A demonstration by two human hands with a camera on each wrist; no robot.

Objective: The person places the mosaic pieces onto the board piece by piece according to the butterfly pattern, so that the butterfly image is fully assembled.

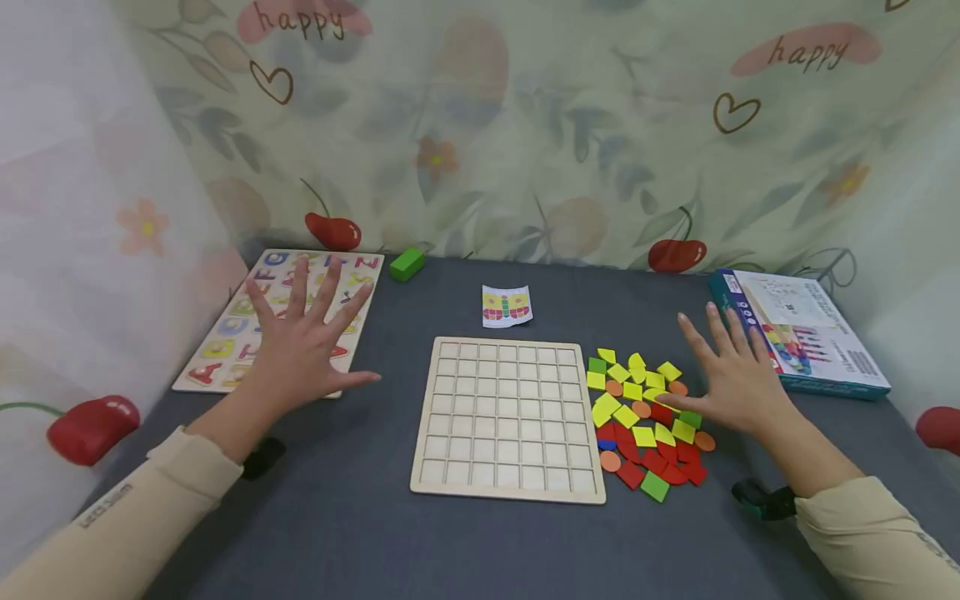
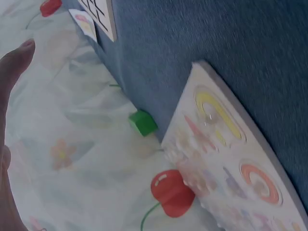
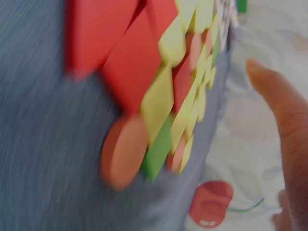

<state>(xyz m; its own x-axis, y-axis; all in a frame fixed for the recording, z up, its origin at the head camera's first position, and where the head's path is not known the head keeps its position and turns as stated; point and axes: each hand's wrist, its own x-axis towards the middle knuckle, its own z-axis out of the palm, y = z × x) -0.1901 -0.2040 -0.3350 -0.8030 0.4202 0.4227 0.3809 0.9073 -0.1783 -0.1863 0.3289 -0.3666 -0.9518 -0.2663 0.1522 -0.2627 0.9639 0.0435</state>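
My left hand point(image 1: 300, 342), fingers spread wide and holding nothing, is over the alphabet puzzle board point(image 1: 225, 350) at the left. On the other side my right hand point(image 1: 738, 379) is likewise spread, just right of a pile of coloured pieces point(image 1: 633, 392) in yellow, red, green and orange; its thumb overlaps the pile in the head view. Between the hands lies a wooden grid board point(image 1: 506, 417) with bare square cells. A small paper card point(image 1: 506, 307) with a butterfly pattern lies behind that board. Part of the left hand point(image 2: 14, 72) edges into the left wrist view.
A green block point(image 1: 407, 265) sits at the back, beside the puzzle board's far corner. At the right lies a flat printed box point(image 1: 806, 333). Patterned cloth point(image 1: 480, 125) hangs behind and at both sides of the dark grey tabletop point(image 1: 337, 517).
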